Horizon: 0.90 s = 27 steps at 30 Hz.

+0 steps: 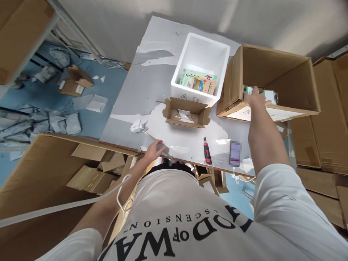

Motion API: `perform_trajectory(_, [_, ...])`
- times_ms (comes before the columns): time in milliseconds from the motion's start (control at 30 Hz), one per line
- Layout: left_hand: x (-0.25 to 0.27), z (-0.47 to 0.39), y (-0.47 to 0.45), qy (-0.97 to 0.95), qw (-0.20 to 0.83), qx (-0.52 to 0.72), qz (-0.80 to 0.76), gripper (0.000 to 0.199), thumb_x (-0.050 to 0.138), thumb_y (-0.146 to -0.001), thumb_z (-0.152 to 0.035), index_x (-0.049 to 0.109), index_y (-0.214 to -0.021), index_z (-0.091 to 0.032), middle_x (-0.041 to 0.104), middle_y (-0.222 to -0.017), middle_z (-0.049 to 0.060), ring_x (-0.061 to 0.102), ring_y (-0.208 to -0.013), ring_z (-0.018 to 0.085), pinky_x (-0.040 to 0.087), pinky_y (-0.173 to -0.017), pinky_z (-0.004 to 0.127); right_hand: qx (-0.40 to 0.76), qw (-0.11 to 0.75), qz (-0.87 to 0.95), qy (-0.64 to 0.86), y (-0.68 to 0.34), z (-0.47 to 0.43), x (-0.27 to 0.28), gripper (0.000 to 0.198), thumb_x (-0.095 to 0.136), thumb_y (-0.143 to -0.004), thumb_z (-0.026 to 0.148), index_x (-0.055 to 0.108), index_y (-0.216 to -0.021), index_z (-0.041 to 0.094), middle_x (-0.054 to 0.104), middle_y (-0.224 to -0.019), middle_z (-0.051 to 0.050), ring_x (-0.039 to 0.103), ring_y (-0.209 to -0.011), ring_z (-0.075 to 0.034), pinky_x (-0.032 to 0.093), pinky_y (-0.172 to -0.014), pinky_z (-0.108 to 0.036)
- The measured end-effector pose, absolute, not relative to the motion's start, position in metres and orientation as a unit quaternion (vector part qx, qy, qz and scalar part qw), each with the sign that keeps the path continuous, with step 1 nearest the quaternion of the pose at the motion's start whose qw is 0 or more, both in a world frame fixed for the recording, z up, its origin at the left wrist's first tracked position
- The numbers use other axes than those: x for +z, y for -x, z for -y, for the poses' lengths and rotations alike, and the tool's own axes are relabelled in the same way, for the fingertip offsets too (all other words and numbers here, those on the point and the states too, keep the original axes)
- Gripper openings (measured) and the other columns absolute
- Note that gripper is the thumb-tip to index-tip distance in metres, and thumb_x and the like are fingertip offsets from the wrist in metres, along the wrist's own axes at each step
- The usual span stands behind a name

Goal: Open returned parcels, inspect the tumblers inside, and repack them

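Note:
My right hand (255, 98) reaches over the near wall of a large cardboard box (277, 70). It touches white-and-green packs (269, 96) inside, and its fingertips are partly hidden among them, so a grip cannot be made out. At the table's front edge rests my left hand (154, 150), its fingers stretched out and holding nothing. Ahead of it lies a crumpled piece of white paper (138, 125). An open small cardboard box (186, 113) with a white slip inside stands at mid-table. Behind that is a white foam box (199, 59) holding green and orange printed packs (202, 84).
A red-and-black utility knife (207, 151) lies near the front edge, beside a phone (235, 154) with a cable. A big open carton (54, 174) with cardboard pieces stands at left. Stacked cartons (323, 119) are at right. Grey plastic bags (54, 121) lie on the blue floor.

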<state>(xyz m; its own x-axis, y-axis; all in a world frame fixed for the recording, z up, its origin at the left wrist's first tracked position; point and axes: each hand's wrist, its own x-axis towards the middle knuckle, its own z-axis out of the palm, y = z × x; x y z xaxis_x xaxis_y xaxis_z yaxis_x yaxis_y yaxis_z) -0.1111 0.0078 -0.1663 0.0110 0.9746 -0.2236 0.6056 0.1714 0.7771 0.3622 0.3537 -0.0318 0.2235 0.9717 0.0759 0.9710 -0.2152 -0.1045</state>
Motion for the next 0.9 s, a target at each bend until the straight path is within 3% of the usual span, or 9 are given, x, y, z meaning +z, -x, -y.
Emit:
perform_trajectory(133, [-0.171, 0.001, 0.12, -0.599, 0.373, 0.218, -0.675, 0.046, 0.055, -0.084, -0.053, 0.059, -0.111, -0.017, 0.069, -0.112, 0.015, 0.065, -0.107, 0.03, 0.054, -0.09, 0.043, 0.184, 0.008, 0.518, 0.835, -0.352, -0.361, -0.02, 0.078, -0.007, -0.099, 0.046, 0.028, -0.148, -0.005, 0.019, -0.147, -0.045, 0.04, -0.135, -0.027, 0.015, -0.096, -0.065])
perform_trajectory(300, [-0.173, -0.008, 0.14, -0.599, 0.289, 0.255, -0.702, 0.046, 0.054, -0.087, -0.049, 0.057, -0.117, -0.015, 0.062, -0.126, 0.017, 0.058, -0.121, 0.03, 0.045, -0.105, 0.045, 0.137, -0.013, 0.56, 0.817, -0.343, -0.343, -0.008, 0.074, 0.031, -0.1, 0.051, 0.007, -0.156, 0.009, 0.016, -0.154, -0.038, 0.03, -0.141, -0.032, 0.013, -0.096, -0.07])
perform_trajectory(400, [-0.171, -0.025, 0.163, -0.576, 0.203, 0.26, -0.748, 0.053, 0.056, -0.087, -0.048, 0.052, -0.128, -0.014, 0.043, -0.147, 0.021, 0.037, -0.141, 0.034, 0.033, -0.114, 0.05, 0.073, 0.033, 0.571, 0.817, -0.342, -0.327, -0.007, 0.078, 0.04, -0.097, 0.052, 0.006, -0.157, 0.014, 0.01, -0.158, -0.033, 0.032, -0.14, -0.031, 0.014, -0.098, -0.069])
perform_trajectory(467, [-0.17, -0.04, 0.182, -0.532, 0.15, 0.239, -0.799, 0.073, 0.064, -0.082, -0.051, 0.041, -0.14, -0.013, 0.024, -0.157, 0.023, 0.02, -0.148, 0.038, 0.024, -0.117, 0.056, 0.029, 0.075, 0.576, 0.814, -0.343, -0.313, -0.006, 0.082, 0.043, -0.096, 0.053, 0.005, -0.157, 0.015, 0.005, -0.159, -0.031, 0.03, -0.14, -0.032, 0.016, -0.099, -0.067])
perform_trajectory(533, [-0.173, -0.057, 0.2, -0.486, 0.131, 0.204, -0.84, 0.097, 0.073, -0.073, -0.053, 0.028, -0.148, -0.012, 0.009, -0.161, 0.025, 0.008, -0.149, 0.041, 0.019, -0.117, 0.06, -0.027, 0.152, 0.589, 0.793, -0.343, -0.293, -0.004, 0.084, 0.042, -0.095, 0.056, 0.005, -0.157, 0.014, 0.004, -0.159, -0.029, 0.023, -0.143, -0.033, 0.017, -0.101, -0.065])
perform_trajectory(600, [-0.179, -0.076, 0.215, -0.468, 0.163, 0.158, -0.854, 0.108, 0.079, -0.068, -0.052, 0.023, -0.151, -0.013, 0.005, -0.161, 0.025, 0.004, -0.149, 0.044, 0.02, -0.115, 0.064, -0.082, 0.258, 0.619, 0.737, -0.34, -0.264, -0.005, 0.08, 0.036, -0.096, 0.058, 0.007, -0.156, 0.013, 0.006, -0.158, -0.028, 0.017, -0.147, -0.034, 0.017, -0.105, -0.064])
perform_trajectory(700, [-0.194, -0.1, 0.227, -0.488, 0.237, 0.112, -0.833, 0.095, 0.079, -0.07, -0.039, 0.031, -0.148, -0.014, 0.018, -0.16, 0.024, 0.013, -0.148, 0.042, 0.027, -0.113, 0.06, -0.154, 0.372, 0.671, 0.623, -0.326, -0.206, -0.018, 0.067, 0.03, -0.099, 0.052, 0.013, -0.153, 0.015, 0.012, -0.156, -0.025, 0.015, -0.148, -0.034, 0.015, -0.109, -0.062])
perform_trajectory(800, [-0.21, -0.113, 0.227, -0.5, 0.265, 0.113, -0.817, 0.066, 0.071, -0.074, -0.025, 0.047, -0.134, -0.014, 0.046, -0.146, 0.021, 0.038, -0.139, 0.035, 0.035, -0.111, 0.051, -0.157, 0.372, 0.689, 0.602, -0.304, -0.146, -0.053, 0.057, 0.037, -0.098, 0.042, 0.025, -0.148, 0.016, 0.026, -0.151, -0.023, 0.024, -0.144, -0.033, 0.021, -0.111, -0.058])
perform_trajectory(900, [-0.218, -0.115, 0.222, -0.481, 0.255, 0.107, -0.832, 0.039, 0.065, -0.078, -0.025, 0.057, -0.115, -0.015, 0.064, -0.121, 0.018, 0.056, -0.122, 0.035, 0.037, -0.106, 0.056, -0.037, 0.331, 0.658, 0.676, -0.283, -0.101, -0.101, 0.056, 0.041, -0.093, 0.042, 0.037, -0.139, 0.012, 0.041, -0.141, -0.024, 0.037, -0.135, -0.033, 0.03, -0.109, -0.058])
